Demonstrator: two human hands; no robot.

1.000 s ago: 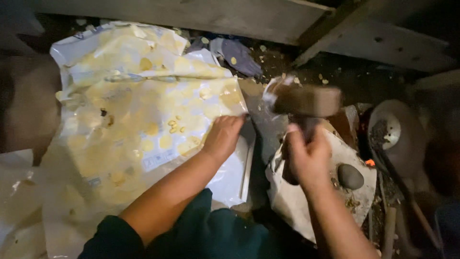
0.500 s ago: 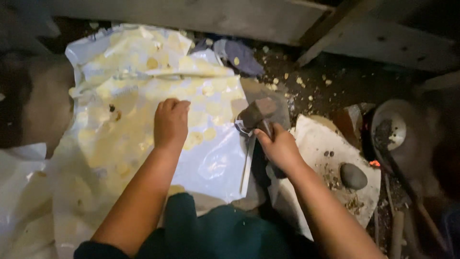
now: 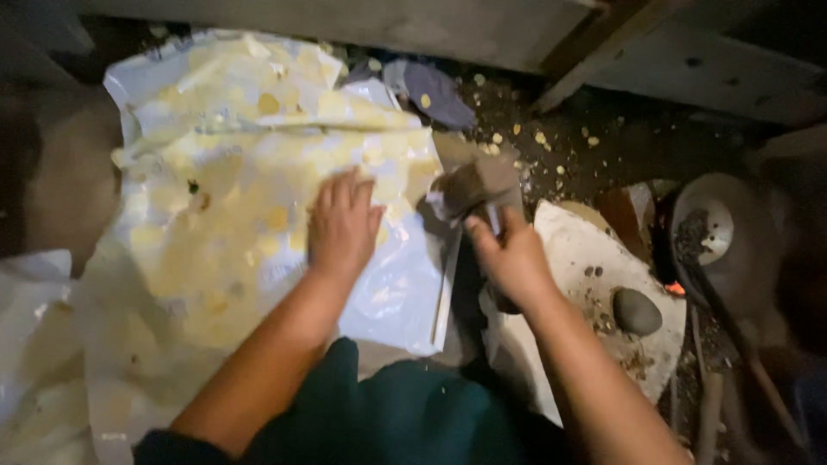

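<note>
A hammer [image 3: 474, 185] with a blocky grey-brown head is gripped by the right hand [image 3: 514, 258], the fingers wrapped tight round the short stretch of handle that shows; the rest of the handle is hidden in the fist. The head lies up and to the left of the grip, at the right edge of a white plastic sheet [image 3: 258, 224] speckled with yellow, and its long axis runs roughly left to right with a slight tilt. Whether the head touches the sheet cannot be told. The left hand [image 3: 342, 226] is laid flat on the sheet, fingers together and extended, clamped on nothing, just left of the hammer head and nearer to it than to any other thing. One hammer and one spread sheet are counted, with a crumpled white sheet [image 3: 34, 344] at the lower left. To the right, a pale slab [image 3: 586, 258] carries one dark round stone [image 3: 637, 311]; a dark shallow pan [image 3: 715, 232] sits beyond it, near the right edge.
</note>
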